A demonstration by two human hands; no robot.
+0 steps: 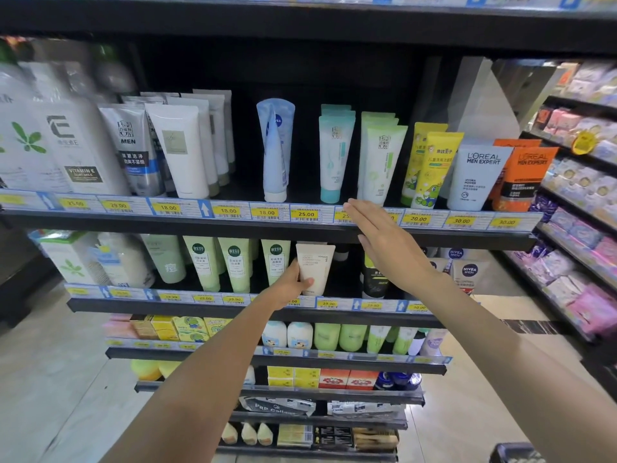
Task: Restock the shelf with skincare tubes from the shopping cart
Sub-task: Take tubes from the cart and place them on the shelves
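Fingers and thumb of my left hand (293,282) pinch a cream innisfree tube (315,269), standing cap-down on the second shelf (207,306) beside green tubes (237,265); my right hand (384,243) hovers flat, fingers straight and together, before the upper shelf's price strip (267,213).
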